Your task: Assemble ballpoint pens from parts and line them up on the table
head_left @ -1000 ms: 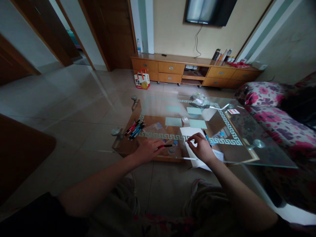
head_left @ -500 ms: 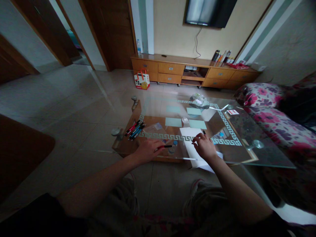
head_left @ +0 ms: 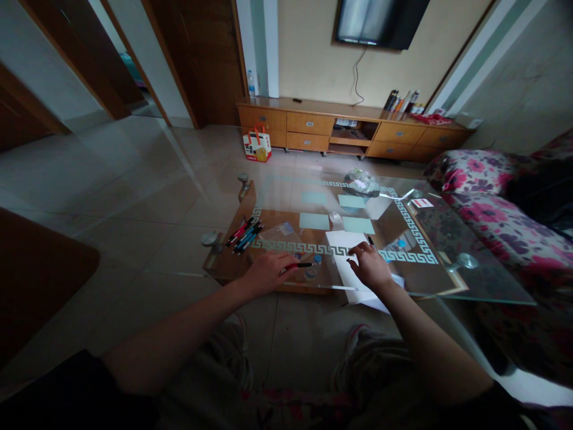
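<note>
My left hand (head_left: 268, 272) is closed around a red pen (head_left: 290, 267) whose black end points right, above the near edge of the glass table (head_left: 322, 284). Over a white sheet of paper (head_left: 342, 272) my right hand (head_left: 370, 266) has its fingers bent together. A small dark tip shows at its fingertips and a dark end (head_left: 370, 240) just beyond its knuckles; they look like one black pen, its middle hidden by the fingers. Left of my left hand lies a bunch of red, blue and black pens (head_left: 245, 235). A clear bottle with a blue cap (head_left: 313, 267) shows near the red pen's end.
A clear plastic sleeve (head_left: 282, 232) lies beside the pens. Toward the far side sits a bag-like bundle (head_left: 362, 183), with a red-and-white card (head_left: 422, 203) at the right. Beyond stand a low wooden cabinet (head_left: 308, 124) and a carton bag (head_left: 257, 147). A floral sofa (head_left: 487, 209) borders the right.
The right fingers and the dark tip at them have shifted very slightly left. My left hand and the red pen stay nearly in place.
</note>
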A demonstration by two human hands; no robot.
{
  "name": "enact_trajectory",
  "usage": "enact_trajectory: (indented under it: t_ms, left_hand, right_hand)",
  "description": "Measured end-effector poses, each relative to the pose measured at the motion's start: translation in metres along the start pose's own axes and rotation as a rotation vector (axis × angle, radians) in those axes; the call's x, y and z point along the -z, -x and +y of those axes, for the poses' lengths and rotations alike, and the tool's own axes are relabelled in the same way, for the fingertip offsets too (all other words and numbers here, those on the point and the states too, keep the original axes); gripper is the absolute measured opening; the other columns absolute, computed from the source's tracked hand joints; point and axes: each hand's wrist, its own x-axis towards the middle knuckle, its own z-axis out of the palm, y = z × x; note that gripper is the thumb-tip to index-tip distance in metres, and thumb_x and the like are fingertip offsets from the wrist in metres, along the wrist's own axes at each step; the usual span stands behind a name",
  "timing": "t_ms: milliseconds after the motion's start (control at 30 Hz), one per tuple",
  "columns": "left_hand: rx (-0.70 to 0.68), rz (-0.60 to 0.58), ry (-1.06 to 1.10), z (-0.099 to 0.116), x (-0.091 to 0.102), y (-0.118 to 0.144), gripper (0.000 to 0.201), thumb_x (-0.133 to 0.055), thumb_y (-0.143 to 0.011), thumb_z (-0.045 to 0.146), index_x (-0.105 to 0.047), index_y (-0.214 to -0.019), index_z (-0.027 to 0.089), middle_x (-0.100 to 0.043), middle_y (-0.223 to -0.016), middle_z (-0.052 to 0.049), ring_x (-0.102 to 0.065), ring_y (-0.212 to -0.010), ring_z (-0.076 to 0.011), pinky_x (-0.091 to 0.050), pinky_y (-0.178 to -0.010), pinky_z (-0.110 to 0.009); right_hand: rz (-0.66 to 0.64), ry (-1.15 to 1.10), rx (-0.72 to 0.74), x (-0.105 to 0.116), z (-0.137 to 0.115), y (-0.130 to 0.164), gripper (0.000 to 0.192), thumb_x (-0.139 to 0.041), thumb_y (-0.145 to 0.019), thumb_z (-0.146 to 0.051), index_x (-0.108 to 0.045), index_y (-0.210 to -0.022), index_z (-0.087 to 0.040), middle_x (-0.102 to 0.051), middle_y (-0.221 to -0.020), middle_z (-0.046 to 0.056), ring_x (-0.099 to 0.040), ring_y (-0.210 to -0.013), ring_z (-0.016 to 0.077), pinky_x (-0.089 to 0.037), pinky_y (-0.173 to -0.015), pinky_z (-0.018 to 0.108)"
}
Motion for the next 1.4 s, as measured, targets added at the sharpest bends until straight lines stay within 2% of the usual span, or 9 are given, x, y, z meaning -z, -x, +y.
enact_trajectory:
  t_ms: [167,233,300,400,533,633,700,900,1400]
  left_hand:
    - [-0.017,0.014,0.035,-0.001,-0.002,0.0,0.02,-0.06,-0.094,0.031,-0.067,-0.11,0.022,-0.071,-0.109,-0.005,-0.066,-0.1,-0.0192,-0.05,-0.089,-0.032]
    - [-0.045,0.008,0.064,0.0,-0.003,0.0,0.021,-0.061,-0.094,0.032,-0.067,-0.11,0.022,-0.071,-0.109,-0.005,-0.066,-0.1,-0.019,-0.05,-0.09,-0.032]
    - [-0.08,-0.014,0.092,0.002,-0.004,0.0,0.021,-0.061,-0.094,0.032,-0.067,-0.111,0.022,-0.072,-0.106,-0.005,-0.066,-0.098,-0.0184,-0.049,-0.089,-0.031]
    - [-0.129,-0.05,0.11,0.007,-0.003,-0.001,0.02,-0.06,-0.095,0.031,-0.067,-0.109,0.02,-0.073,-0.101,-0.005,-0.066,-0.094,-0.0173,-0.048,-0.087,-0.03]
    - [-0.163,-0.047,0.106,0.011,-0.003,-0.004,0.018,-0.058,-0.096,0.032,-0.069,-0.104,0.019,-0.073,-0.096,-0.004,-0.066,-0.091,-0.0169,-0.045,-0.085,-0.029]
    - [-0.169,-0.05,0.1,0.012,-0.004,-0.005,0.02,-0.058,-0.096,0.032,-0.069,-0.107,0.02,-0.073,-0.096,-0.004,-0.065,-0.092,-0.0169,-0.044,-0.085,-0.029]
    - [-0.17,-0.055,0.1,0.011,-0.004,-0.005,0.02,-0.058,-0.096,0.033,-0.069,-0.107,0.02,-0.073,-0.096,-0.004,-0.065,-0.092,-0.0169,-0.044,-0.085,-0.029]
    - [-0.17,-0.05,0.106,0.009,-0.003,-0.004,0.023,-0.056,-0.097,0.035,-0.072,-0.104,0.02,-0.074,-0.093,-0.005,-0.067,-0.089,-0.0169,-0.045,-0.086,-0.03]
    - [-0.195,-0.038,0.084,0.008,-0.004,-0.004,0.027,-0.052,-0.099,0.038,-0.073,-0.108,0.022,-0.077,-0.092,-0.003,-0.069,-0.082,-0.0152,-0.044,-0.085,-0.032]
  right_hand:
    - [0.184,-0.279,0.007,0.009,-0.021,0.002,0.034,-0.045,-0.099,-0.039,-0.068,-0.108,-0.016,-0.066,-0.105,0.012,-0.058,-0.103,0.0252,-0.042,-0.095,0.036]
    - [0.177,-0.48,0.02,0.012,-0.037,0.005,0.039,-0.041,-0.1,-0.044,-0.07,-0.102,-0.016,-0.069,-0.098,0.011,-0.06,-0.095,0.0232,-0.044,-0.088,0.034]
    - [0.07,-0.68,0.01,0.013,-0.054,0.009,0.046,-0.04,-0.099,-0.052,-0.07,-0.1,-0.017,-0.071,-0.095,0.009,-0.062,-0.087,0.0213,-0.046,-0.08,0.032]
    - [-0.175,-0.933,-0.018,0.009,-0.073,0.016,0.057,-0.039,-0.096,-0.063,-0.071,-0.089,-0.017,-0.072,-0.084,0.006,-0.064,-0.08,0.0203,-0.046,-0.073,0.029]
    - [-0.432,-1.136,-0.124,-0.001,-0.086,0.022,0.07,-0.038,-0.09,-0.074,-0.069,-0.07,-0.015,-0.066,-0.063,0.005,-0.06,-0.063,0.0173,-0.044,-0.063,0.028]
    - [-0.554,-1.219,-0.137,-0.004,-0.091,0.024,0.072,-0.038,-0.088,-0.076,-0.068,-0.065,-0.015,-0.062,-0.058,0.005,-0.057,-0.057,0.0151,-0.041,-0.059,0.027]
    - [-0.578,-1.262,-0.14,-0.003,-0.092,0.024,0.069,-0.044,-0.087,-0.076,-0.067,-0.064,-0.015,-0.062,-0.057,0.004,-0.056,-0.056,0.0142,-0.041,-0.059,0.026]
    - [-0.538,-1.301,-0.142,0.005,-0.094,0.024,0.058,-0.058,-0.081,-0.071,-0.069,-0.069,-0.016,-0.065,-0.065,0.004,-0.055,-0.061,0.0134,-0.043,-0.061,0.026]
    - [-0.532,-1.305,-0.157,0.005,-0.09,0.022,0.054,-0.063,-0.078,-0.068,-0.074,-0.074,-0.015,-0.07,-0.072,0.005,-0.057,-0.062,0.0133,-0.043,-0.06,0.025]
